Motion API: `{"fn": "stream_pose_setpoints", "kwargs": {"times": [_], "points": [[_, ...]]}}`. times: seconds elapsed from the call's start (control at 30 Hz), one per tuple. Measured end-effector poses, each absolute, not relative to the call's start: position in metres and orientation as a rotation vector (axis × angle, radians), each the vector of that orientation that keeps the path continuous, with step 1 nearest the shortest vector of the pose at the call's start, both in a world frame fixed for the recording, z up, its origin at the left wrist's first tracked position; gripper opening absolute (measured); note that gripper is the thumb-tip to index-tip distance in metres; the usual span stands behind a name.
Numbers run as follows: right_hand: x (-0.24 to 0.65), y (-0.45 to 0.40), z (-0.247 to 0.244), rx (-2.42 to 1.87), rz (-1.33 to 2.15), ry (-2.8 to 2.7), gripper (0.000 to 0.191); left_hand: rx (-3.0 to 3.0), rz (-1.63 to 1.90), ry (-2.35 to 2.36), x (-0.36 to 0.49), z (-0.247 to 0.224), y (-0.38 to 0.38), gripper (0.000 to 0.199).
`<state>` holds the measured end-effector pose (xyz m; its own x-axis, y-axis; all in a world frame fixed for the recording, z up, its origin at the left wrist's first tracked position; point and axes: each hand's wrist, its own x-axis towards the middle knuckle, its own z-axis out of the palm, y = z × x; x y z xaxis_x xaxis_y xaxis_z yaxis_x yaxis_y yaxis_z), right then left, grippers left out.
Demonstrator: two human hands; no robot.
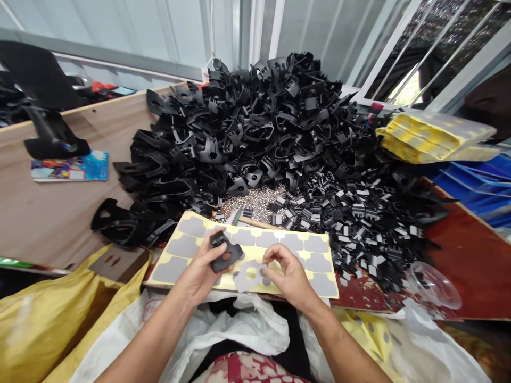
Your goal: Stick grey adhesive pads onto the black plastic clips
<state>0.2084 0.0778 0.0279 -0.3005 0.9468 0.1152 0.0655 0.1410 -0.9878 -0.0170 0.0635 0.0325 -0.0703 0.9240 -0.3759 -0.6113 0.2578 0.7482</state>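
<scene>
My left hand (196,276) is closed round a black plastic part (229,258) with a round hole near its lower end. Between the thumb and fingers of my right hand (289,279) I pinch the edge of a grey adhesive pad (242,277) with a hole in its middle. The pad is just below and right of the black part, apart from it. Both hands are over a yellow backing sheet (334,284) that bears rows of grey pads. Whether the held pad still touches the sheet I cannot tell.
Behind the sheet rises a large heap of black plastic parts (255,127). Small black clips (355,223) spread to its right. A hammer (259,222) lies by tiny metal pieces (259,202). A clear plastic bowl (435,284) and stacked yellow sheets (423,139) are at right.
</scene>
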Motion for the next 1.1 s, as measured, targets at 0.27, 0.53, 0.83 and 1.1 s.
{"fn": "stream_pose_setpoints", "kwargs": {"times": [0.27, 0.53, 0.83, 1.1], "points": [[0.18, 0.07, 0.034, -1.084, 1.061, -1.541, 0.005, 0.379, 1.218, 0.805, 0.008, 0.05, 0.04, 0.05], [0.178, 0.071, 0.027, -1.09, 1.03, -1.589, 0.005, 0.357, 1.197, 0.787, 0.008, 0.049, 0.038, 0.051], [0.175, 0.069, 0.027, -1.098, 1.015, -1.624, 0.005, 0.346, 1.203, 0.772, 0.007, 0.042, 0.038, 0.053], [0.174, 0.069, 0.026, -1.063, 0.933, -1.715, 0.012, 0.422, 1.175, 0.818, 0.009, 0.043, 0.035, 0.055]]}}
